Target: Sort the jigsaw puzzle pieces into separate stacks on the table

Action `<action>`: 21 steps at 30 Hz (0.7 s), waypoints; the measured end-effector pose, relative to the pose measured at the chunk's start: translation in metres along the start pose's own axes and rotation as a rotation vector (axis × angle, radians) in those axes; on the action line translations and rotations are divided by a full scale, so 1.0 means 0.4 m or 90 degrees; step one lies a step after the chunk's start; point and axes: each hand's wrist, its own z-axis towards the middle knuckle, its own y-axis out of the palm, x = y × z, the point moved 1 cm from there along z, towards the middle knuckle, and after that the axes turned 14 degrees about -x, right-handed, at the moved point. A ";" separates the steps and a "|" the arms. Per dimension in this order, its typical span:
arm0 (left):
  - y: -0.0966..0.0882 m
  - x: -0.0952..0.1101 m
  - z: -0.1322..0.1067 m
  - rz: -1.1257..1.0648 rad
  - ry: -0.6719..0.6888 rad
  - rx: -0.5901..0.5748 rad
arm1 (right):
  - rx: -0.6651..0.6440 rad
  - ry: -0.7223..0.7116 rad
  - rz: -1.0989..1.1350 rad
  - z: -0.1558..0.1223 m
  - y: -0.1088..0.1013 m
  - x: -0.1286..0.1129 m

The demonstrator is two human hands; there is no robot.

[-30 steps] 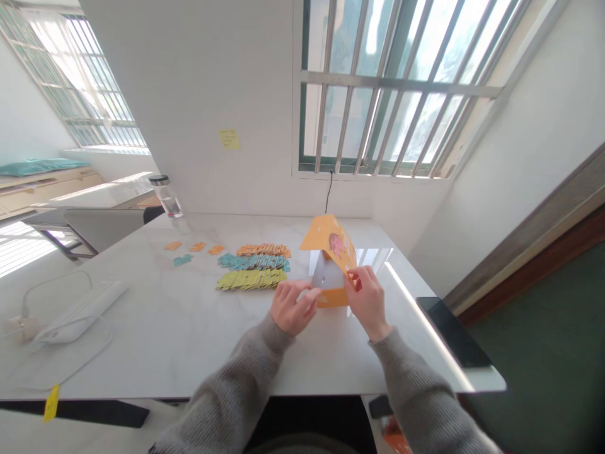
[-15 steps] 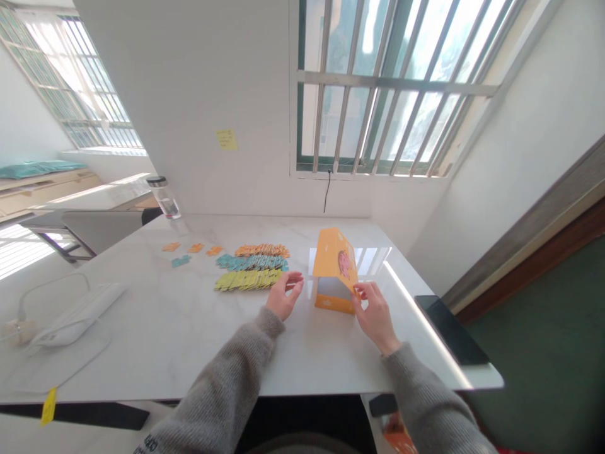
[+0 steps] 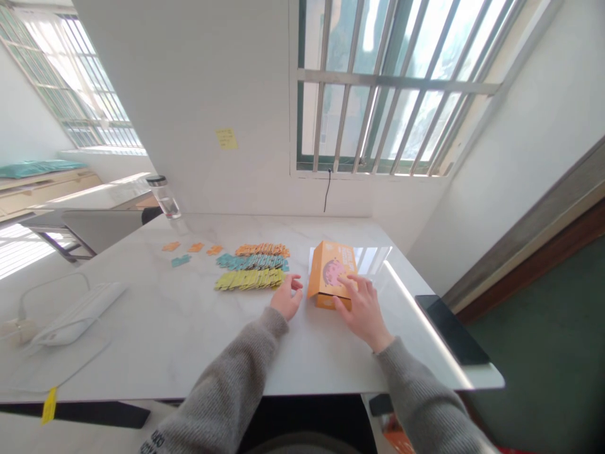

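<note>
An orange box (image 3: pixel 328 270) with a pink picture on its lid sits closed on the white table (image 3: pixel 189 340). My right hand (image 3: pixel 360 308) rests on the lid's near corner with the fingers spread flat. My left hand (image 3: pixel 286 298) hovers just left of the box, fingers loosely apart and holding nothing. Behind my left hand lie rows of puzzle pieces: a yellow row (image 3: pixel 249 279), a blue row (image 3: pixel 253 261) and an orange row (image 3: pixel 263 250).
A few loose orange and blue pieces (image 3: pixel 182 252) lie further left. A water bottle (image 3: pixel 163 197) stands at the back left. A white power strip with cable (image 3: pixel 70 315) lies near the left edge. A dark tablet (image 3: pixel 451 337) lies at the right edge.
The box lid, lifted open a second ago, has come down and the box is closed. My right hand now lies flat on it. My left hand has moved away to the left.
</note>
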 end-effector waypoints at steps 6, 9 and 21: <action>0.039 -0.003 0.009 0.022 0.020 -0.107 | -0.051 0.060 -0.047 0.032 0.034 -0.043; 0.059 -0.013 0.026 -0.182 0.014 -0.169 | -0.043 0.094 -0.069 0.047 0.046 -0.070; 0.041 0.066 -0.029 -0.481 0.058 -0.178 | 0.057 0.161 0.140 0.072 0.011 -0.031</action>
